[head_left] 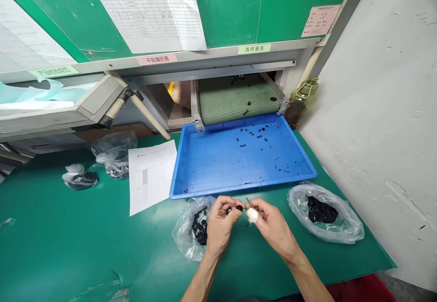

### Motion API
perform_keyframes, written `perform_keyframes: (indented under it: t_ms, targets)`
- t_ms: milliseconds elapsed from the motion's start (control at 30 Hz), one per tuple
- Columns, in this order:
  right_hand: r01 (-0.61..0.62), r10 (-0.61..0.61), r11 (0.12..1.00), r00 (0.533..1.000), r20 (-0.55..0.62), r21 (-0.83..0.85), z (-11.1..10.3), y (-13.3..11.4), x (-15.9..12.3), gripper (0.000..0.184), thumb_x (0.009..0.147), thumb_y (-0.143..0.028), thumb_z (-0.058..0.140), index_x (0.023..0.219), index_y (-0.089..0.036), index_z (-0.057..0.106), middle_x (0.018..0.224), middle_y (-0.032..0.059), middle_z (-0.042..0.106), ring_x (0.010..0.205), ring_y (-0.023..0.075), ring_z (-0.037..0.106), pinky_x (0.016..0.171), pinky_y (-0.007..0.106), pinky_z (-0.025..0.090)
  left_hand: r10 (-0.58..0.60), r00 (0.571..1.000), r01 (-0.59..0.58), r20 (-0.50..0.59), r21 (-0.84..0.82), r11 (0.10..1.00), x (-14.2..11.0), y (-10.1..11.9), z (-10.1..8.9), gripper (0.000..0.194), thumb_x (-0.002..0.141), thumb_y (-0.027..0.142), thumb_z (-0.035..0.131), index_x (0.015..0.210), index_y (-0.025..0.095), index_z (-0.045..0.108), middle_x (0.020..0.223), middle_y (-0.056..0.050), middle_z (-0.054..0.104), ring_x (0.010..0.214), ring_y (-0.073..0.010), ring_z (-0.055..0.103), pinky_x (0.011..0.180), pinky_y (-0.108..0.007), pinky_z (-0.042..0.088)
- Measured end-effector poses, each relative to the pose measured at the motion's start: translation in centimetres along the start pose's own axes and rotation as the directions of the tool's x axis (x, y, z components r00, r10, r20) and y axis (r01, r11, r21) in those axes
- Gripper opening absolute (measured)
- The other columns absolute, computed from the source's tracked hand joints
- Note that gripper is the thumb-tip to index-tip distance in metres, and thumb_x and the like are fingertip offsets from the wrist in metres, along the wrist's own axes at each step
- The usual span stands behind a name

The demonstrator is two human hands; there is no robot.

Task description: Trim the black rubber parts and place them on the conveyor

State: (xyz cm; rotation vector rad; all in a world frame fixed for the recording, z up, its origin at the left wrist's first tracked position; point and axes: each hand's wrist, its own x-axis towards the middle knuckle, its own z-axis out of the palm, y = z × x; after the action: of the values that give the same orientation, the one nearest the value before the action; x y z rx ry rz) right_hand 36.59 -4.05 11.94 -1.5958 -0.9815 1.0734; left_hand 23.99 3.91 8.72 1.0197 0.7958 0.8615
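Observation:
Between the fingertips of my left hand are small round black parts. My right hand, its thumb wrapped in white tape, pinches a thin metal blade-like tool close to those parts. Both hands are over the green table, just in front of the blue tray. Partly behind my left hand lies an open clear plastic bag with black parts inside. To the right of my right hand another open bag holds a heap of black pieces.
A green conveyor belt ends above the tray, where small black bits are scattered. Left of the tray lie a printed sheet and two bags of dark parts. A bottle stands by the white wall.

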Motion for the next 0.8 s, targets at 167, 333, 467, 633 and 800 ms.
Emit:
perform_keyframes:
  t_ms: [167, 333, 467, 633, 800]
  targets:
    - [0.017, -0.017, 1.000, 0.999, 0.029, 0.019, 0.3, -0.4, -0.4, 0.021, 0.088, -0.036, 0.048, 0.085, -0.018, 0.058, 0.074, -0.0010, 0.055, 0.065, 0.0119, 0.049, 0.058, 0.021, 0.041, 0.037, 0.998, -0.037, 0.048, -0.008, 0.999, -0.5, 0.1, -0.3, 0.014, 0.071, 0.018, 0.072, 0.077, 0.020, 0.060, 0.076, -0.001, 0.071, 0.074, -0.0163, 0.063, 0.069, -0.026, 0.046]
    - [0.015, -0.013, 0.999, 0.999, 0.036, -0.052, 0.4, 0.6, -1.0, 0.021, 0.089, -0.034, 0.046, 0.089, -0.019, 0.060, 0.070, -0.0020, 0.055, 0.059, 0.0115, 0.047, 0.054, 0.021, 0.037, 0.024, 1.000, -0.024, 0.000, 0.036, 0.999, -1.0, 0.1, -1.1, 0.016, 0.073, 0.030, 0.073, 0.075, 0.019, 0.062, 0.074, -0.002, 0.070, 0.063, -0.0130, 0.058, 0.058, -0.023, 0.042]
    - [-0.015, 0.019, 0.992, 0.999, 0.026, -0.127, 0.0, 2.5, -1.7, 0.023, 0.089, -0.033, 0.044, 0.094, -0.019, 0.062, 0.069, -0.0017, 0.058, 0.056, 0.0119, 0.048, 0.051, 0.022, 0.036, -0.016, 0.989, 0.019, -0.147, 0.017, 1.000, -2.0, 0.2, -3.3, 0.025, 0.077, 0.042, 0.068, 0.078, 0.017, 0.062, 0.068, -0.001, 0.066, 0.045, -0.0063, 0.039, 0.043, -0.019, 0.028]
    - [-0.021, 0.028, 0.992, 0.998, 0.059, -0.124, 0.0, 3.8, -2.2, 0.026, 0.089, -0.038, 0.042, 0.092, -0.019, 0.060, 0.072, 0.0000, 0.060, 0.062, 0.0142, 0.053, 0.055, 0.024, 0.040, -0.101, 0.955, 0.094, -0.278, -0.037, 0.995, -3.5, 0.6, -6.4, 0.029, 0.074, 0.043, 0.072, 0.081, 0.015, 0.064, 0.066, -0.001, 0.064, 0.045, -0.0045, 0.035, 0.041, -0.016, 0.024]
    - [0.006, 0.008, 0.990, 0.995, 0.101, -0.143, 0.4, 3.8, -2.2, 0.026, 0.089, -0.039, 0.042, 0.089, -0.020, 0.060, 0.071, -0.0005, 0.059, 0.061, 0.0140, 0.051, 0.054, 0.024, 0.037, -0.179, 0.930, 0.122, -0.320, -0.191, 0.974, -4.3, 0.7, -7.6, 0.031, 0.070, 0.035, 0.077, 0.090, 0.013, 0.067, 0.073, -0.003, 0.065, 0.052, -0.0041, 0.043, 0.040, -0.012, 0.029]
